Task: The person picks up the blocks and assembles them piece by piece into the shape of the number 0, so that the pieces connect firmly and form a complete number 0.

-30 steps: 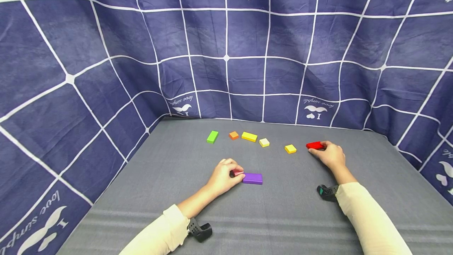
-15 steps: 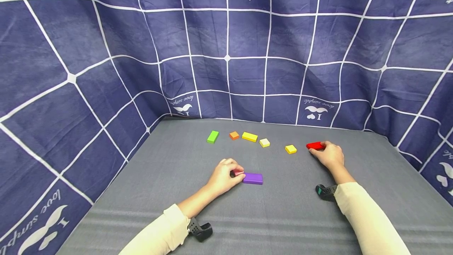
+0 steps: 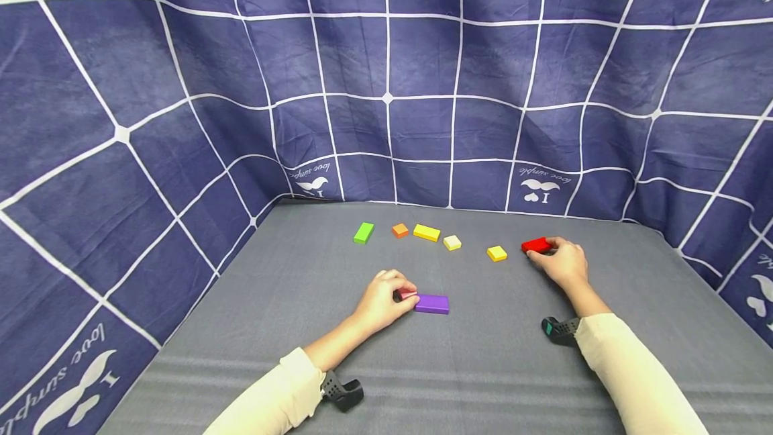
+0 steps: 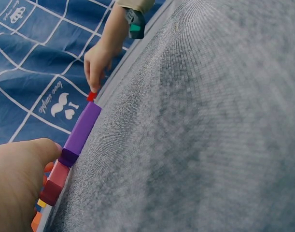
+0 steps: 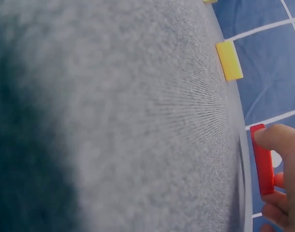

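Note:
My left hand (image 3: 379, 302) pinches a pinkish-red block (image 4: 54, 186), mostly hidden behind the fingers in the head view. A long purple block (image 3: 432, 304) lies on the grey table end to end with it, and the left thumb tip is right at the spot where the two meet. Farther back on the right, my right hand (image 3: 565, 263) grips a flat red block (image 3: 535, 245) between thumb and fingers. In the right wrist view the thumb lies over one end of this red block (image 5: 263, 162), with fingertips behind it.
Along the back of the grey table (image 3: 290, 287) lie a green block (image 3: 364, 233), an orange block (image 3: 400, 230), a long yellow block (image 3: 427, 233), a pale yellow block (image 3: 451, 242) and a small yellow block (image 3: 497, 254). A blue checked curtain (image 3: 350, 126) hangs behind and at the left.
The red block in my right hand has turned slightly and shifted a little toward the back. My left hand and the purple block have stayed in place.

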Available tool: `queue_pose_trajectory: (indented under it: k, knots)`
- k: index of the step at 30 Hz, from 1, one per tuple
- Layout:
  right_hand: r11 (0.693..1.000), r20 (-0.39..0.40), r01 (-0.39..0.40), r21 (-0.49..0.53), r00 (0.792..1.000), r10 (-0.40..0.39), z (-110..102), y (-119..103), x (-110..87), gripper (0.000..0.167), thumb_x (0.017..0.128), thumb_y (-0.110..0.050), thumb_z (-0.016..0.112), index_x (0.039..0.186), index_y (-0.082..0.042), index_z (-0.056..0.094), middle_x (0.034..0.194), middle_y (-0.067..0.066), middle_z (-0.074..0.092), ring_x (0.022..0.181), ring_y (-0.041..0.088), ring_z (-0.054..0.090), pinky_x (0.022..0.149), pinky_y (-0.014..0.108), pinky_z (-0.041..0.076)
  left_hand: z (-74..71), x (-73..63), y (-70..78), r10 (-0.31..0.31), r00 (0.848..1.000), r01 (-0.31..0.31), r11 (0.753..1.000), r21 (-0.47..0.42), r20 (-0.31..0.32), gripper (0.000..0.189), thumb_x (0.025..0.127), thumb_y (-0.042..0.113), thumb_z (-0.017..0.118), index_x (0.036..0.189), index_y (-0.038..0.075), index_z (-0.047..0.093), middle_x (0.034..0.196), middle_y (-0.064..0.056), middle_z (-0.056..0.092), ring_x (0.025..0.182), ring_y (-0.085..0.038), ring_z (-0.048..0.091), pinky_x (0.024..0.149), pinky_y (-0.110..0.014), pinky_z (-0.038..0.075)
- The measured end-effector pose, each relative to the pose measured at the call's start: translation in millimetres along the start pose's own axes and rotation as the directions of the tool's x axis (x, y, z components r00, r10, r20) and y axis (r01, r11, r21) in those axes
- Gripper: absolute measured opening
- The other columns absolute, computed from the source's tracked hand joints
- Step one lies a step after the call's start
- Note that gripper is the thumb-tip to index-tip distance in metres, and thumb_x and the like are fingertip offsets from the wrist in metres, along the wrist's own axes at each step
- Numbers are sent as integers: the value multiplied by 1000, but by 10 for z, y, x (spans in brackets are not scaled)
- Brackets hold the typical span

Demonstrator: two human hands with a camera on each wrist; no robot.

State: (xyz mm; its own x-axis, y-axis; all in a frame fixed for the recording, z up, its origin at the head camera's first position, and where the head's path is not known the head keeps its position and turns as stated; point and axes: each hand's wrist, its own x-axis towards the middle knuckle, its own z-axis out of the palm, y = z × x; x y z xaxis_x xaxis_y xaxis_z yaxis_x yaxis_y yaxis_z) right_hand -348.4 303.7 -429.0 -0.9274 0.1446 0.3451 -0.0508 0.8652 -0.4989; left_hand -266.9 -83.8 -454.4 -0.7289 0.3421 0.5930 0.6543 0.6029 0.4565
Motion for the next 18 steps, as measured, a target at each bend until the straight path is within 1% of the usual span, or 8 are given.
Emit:
queue_pose_trajectory:
  k: [5, 8, 12, 18]
  knots:
    - [999, -14, 34, 18, 999, -34, -23, -39, -15, 55, 82, -30, 74, 118, 9, 60, 111, 33, 61, 103, 48, 49, 83, 55, 40, -10, -1, 11, -7, 1000, 7, 1000, -12, 2, 13, 76, 17, 82, 85, 10, 75, 81, 2, 63, 79, -14, 55, 70, -29, 44]
    - [998, -16, 48, 35, 999, -47, -27, -56, -39, 55, 82, -29, 74, 118, 10, 59, 111, 33, 61, 103, 49, 49, 84, 55, 39, -5, -1, 4, 0, 1000, 0, 1000, -6, -1, 14, 76, 17, 82, 85, 10, 75, 81, 2, 63, 79, -14, 55, 70, -29, 44]
    - [997, -18, 53, 59, 998, -52, -35, -92, -63, 56, 81, -31, 75, 118, 9, 60, 110, 32, 62, 101, 47, 51, 84, 54, 39, 3, -4, -8, 12, 1000, -12, 1000, 6, -10, 14, 76, 17, 82, 85, 10, 75, 81, 2, 63, 79, -14, 55, 70, -28, 44]
    - [993, -4, 52, 103, 999, -52, -63, -195, -119, 57, 81, -33, 75, 119, 7, 60, 110, 31, 62, 101, 44, 53, 83, 52, 40, -18, -8, 9, -3, 1000, 3, 1000, -2, -2, 13, 76, 16, 82, 85, 9, 75, 81, 2, 63, 79, -14, 55, 70, -29, 44]
